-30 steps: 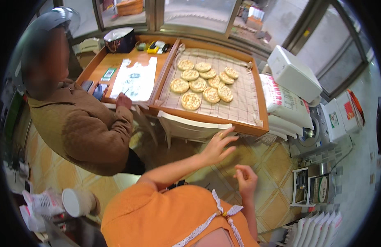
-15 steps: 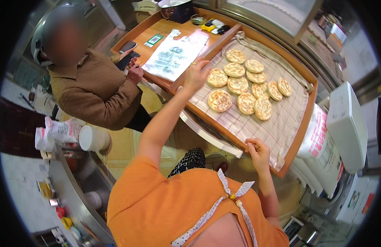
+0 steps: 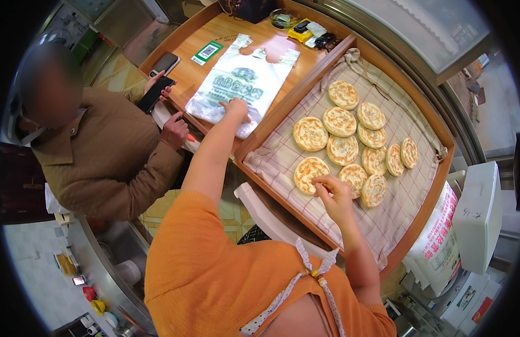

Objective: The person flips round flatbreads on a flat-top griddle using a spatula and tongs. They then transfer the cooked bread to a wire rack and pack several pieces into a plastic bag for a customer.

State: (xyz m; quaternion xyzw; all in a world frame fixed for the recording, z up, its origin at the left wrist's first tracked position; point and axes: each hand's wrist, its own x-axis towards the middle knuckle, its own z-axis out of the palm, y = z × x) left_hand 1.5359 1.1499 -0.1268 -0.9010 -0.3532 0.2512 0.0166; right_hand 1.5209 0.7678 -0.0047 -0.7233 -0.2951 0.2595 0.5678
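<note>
Head view, single moment. The left hand is laid on the stack of white plastic carrier bags, fingers bent onto the top bag near its 6 o'clock edge; nothing is seen enclosed by them, so the hand is logged as open and pressing. The bags lie flat on the wooden counter, at 11 o'clock from the tray.

The right hand is held over the checked cloth lining the wooden tray. Its fingertips are pinched together at the 3 o'clock edge of the nearest flatbread; whether the bread is actually gripped cannot be told.

Flatbreads counted on the cloth: ten, round and browned, in a loose cluster, several touching.

At 9 o'clock a second person in a brown jacket is seen with one dark phone in hand. A second phone lies on the counter beside one green card.
</note>
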